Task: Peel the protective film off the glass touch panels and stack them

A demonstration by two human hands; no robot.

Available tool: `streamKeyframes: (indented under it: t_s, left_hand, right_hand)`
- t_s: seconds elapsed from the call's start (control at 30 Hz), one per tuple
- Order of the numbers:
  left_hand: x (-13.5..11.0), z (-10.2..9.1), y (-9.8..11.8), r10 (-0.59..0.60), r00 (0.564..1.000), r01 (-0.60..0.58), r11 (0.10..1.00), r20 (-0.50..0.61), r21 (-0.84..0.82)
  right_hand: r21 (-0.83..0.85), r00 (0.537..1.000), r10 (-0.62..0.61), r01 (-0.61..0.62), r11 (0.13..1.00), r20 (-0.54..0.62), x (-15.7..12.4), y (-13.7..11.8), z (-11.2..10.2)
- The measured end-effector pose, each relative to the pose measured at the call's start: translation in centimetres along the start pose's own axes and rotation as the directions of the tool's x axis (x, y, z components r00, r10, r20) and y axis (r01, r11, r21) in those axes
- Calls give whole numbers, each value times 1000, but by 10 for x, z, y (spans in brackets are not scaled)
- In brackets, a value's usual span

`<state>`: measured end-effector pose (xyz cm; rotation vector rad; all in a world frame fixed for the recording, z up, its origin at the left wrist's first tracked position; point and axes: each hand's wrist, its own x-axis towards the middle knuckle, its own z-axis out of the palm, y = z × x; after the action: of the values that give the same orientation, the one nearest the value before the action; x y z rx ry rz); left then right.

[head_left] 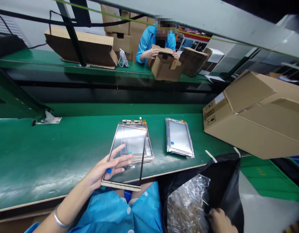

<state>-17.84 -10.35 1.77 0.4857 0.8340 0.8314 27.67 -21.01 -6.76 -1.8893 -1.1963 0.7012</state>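
Observation:
My left hand (112,164) supports a clear glass touch panel (131,149) with a dark border, its fingers showing through the glass from beneath. A blue sticker sits near the panel's lower left. Partly hidden behind it, a stack of similar panels (149,152) rests on the green bench. To the right lies another stack of panels (179,137) in clear film, with a blue sticker on top. At the lower right, my right hand (221,220) is inside a black bag (227,174) beside crumpled clear plastic film (190,200); its fingertips are blurred and partly hidden.
A large open carton (256,113) stands at the bench's right end. The green bench (54,155) extends left to a metal post bracket (48,119). Across the line a person (145,43) in blue handles a cardboard box (167,66), near folded cartons (81,48) and a small white fan (123,58).

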Motion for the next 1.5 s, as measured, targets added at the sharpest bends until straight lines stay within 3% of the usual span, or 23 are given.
streamKeyframes:
  t_s: [0.07, 0.13, 0.2, 0.3, 0.4, 0.57, 0.7, 0.8, 0.87, 1.0, 1.03, 1.07, 1.1, 1.13, 1.17, 1.2, 1.23, 1.27, 1.3, 1.37, 1.4, 1.43, 1.5]
  left_hand:
    - [0, 5, -4, 22, 1000, -21, 999, 7, -37]
    - [2, 10, -8, 65, 998, -64, 996, 24, -66]
    - [4, 14, -13, 115, 993, -111, 990, 33, -90]
    - [5, 20, -17, 179, 984, -176, 979, 23, -98]
    - [2, 23, -19, 235, 972, -233, 967, 2, -101]
    - [-6, 24, -23, 310, 950, -307, 945, 17, -113]
    - [-10, 25, -25, 351, 936, -347, 933, 21, -98]
    - [-7, 24, -26, 385, 923, -385, 922, -20, -47]
    - [-3, 23, -28, 360, 932, -360, 933, -34, -15]
    - [6, 21, -43, 157, 986, -151, 983, 60, -101]
    - [7, 21, -47, 133, 986, -118, 983, 98, -142]
    - [7, 21, -51, 131, 982, -106, 978, 135, -180]
    - [7, 21, -53, 148, 975, -112, 972, 166, -208]
    - [6, 20, -54, 169, 969, -128, 968, 181, -216]
    - [5, 19, -53, 187, 967, -151, 968, 174, -201]
    - [3, 19, -50, 204, 968, -178, 969, 143, -171]
    - [0, 18, -46, 226, 969, -212, 968, 99, -135]
    - [-2, 17, -41, 254, 966, -248, 964, 45, -98]
    - [-4, 17, -37, 285, 959, -285, 956, -7, -67]
    - [-7, 17, -29, 362, 928, -365, 931, -90, -23]
    - [-8, 18, -26, 399, 910, -402, 916, -117, -4]
    - [-9, 20, -25, 428, 893, -430, 903, -138, 16]
    - [-10, 24, -25, 465, 871, -464, 885, -158, 47]
  right_hand:
    - [-95, 990, -142, 139, 986, -25, -2, -12, 34]
    - [-56, 958, -284, 283, 958, -24, -10, -52, 68]
    - [100, 923, -380, 373, 922, 58, -20, -102, 98]
    - [304, 862, -436, 356, 884, 258, -34, -160, 131]
    - [333, 842, -446, 345, 877, 304, -42, -177, 150]
    - [357, 884, -391, 290, 888, 256, -39, -174, 161]
    - [283, 837, -502, 438, 854, 219, -36, -180, 159]
    - [224, 767, -586, 542, 810, 261, -39, -190, 153]
    - [302, 703, -617, 538, 787, 355, -40, -207, 150]
    - [603, 516, -602, 193, 774, 609, -15, -268, 142]
    - [644, 533, -625, 182, 743, 571, -3, -284, 137]
    - [678, 613, -658, 256, 689, 437, 10, -297, 131]
    - [676, 708, -682, 414, 610, 182, 23, -305, 125]
    - [598, 731, -661, 610, 520, -170, 33, -308, 118]
    - [440, 628, -576, 778, 449, -522, 40, -306, 113]
    - [263, 461, -473, 866, 426, -751, 43, -297, 110]
    - [140, 337, -415, 888, 437, -845, 42, -284, 109]
    - [97, 321, -425, 878, 469, -846, 36, -268, 111]
    - [141, 442, -492, 834, 534, -750, 26, -249, 116]
    - [287, 767, -560, 638, 715, -312, 0, -212, 132]
    - [317, 835, -541, 544, 777, -105, -14, -197, 140]
    - [328, 857, -513, 472, 818, 47, -27, -185, 148]
    - [335, 859, -487, 418, 844, 157, -43, -173, 160]
